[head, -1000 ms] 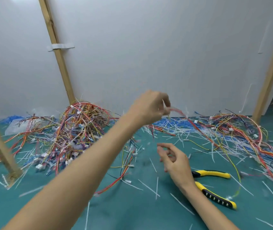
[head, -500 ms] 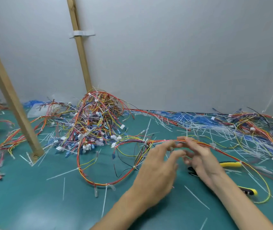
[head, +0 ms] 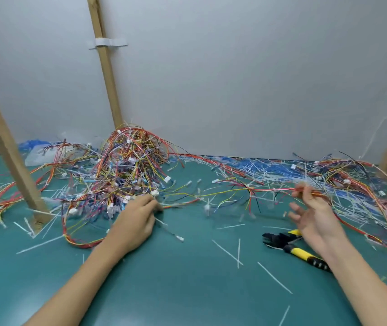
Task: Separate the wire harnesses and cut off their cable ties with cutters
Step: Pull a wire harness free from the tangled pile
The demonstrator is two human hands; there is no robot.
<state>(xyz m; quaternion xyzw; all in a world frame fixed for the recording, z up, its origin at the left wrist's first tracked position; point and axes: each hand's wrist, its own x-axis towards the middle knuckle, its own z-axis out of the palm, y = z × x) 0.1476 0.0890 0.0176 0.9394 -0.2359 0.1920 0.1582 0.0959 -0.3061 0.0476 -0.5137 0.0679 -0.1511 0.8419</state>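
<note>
While the right fingers [head: 305, 195] are pinching one harness [head: 234, 191] between thumb and forefinger, with the other fingers spread apart below, the left fingers [head: 150, 204] are curling round its other end, though blur is hiding the exact grip. So the left hand [head: 138, 220] and the right hand [head: 312, 220] are stretching this harness in a line behind the cutters [head: 279, 241]. The cutters are lying on the table [head: 187, 290], untouched, just under the right wrist. Cut ties [head: 227, 251] are lying scattered left of the cutters, and loose wires [head: 357, 184] are spreading right of and behind them, so I judge that much work is done. A big pile [head: 129, 165] is waiting far left behind the cutters, so much is left. For this harness, cutting is not yet begun.
</note>
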